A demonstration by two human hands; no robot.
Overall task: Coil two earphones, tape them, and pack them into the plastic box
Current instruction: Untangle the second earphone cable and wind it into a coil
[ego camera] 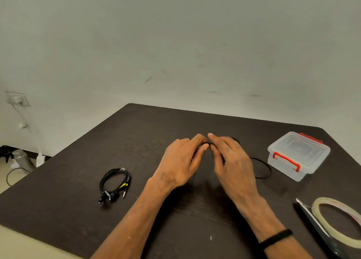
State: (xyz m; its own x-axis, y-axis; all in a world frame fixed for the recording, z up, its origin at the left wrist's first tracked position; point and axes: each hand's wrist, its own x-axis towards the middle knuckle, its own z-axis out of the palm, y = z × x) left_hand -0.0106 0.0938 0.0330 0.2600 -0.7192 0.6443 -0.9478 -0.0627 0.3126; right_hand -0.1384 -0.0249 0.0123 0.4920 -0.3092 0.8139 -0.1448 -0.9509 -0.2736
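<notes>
Second earphone (261, 168): mid-table, being coiled; left hand (180, 166) and right hand (233, 164) pinch its cable between curled fingertips, slack loop trailing toward the right edge. First earphone (115, 182): coiled, taped, near left edge. Plastic box (298, 155): lid closed, far right corner. Tape roll (338, 219) and scissors (320, 231): near right corner, unobstructed.

Matt dark table (78, 190), clear plastic box (298, 155)

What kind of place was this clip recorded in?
Probably a plain room in a home or small workspace, not a factory line. A dark wooden table stands against a bare, scuffed wall with a wall socket, and a spray bottle sits on the floor beside it.
</notes>
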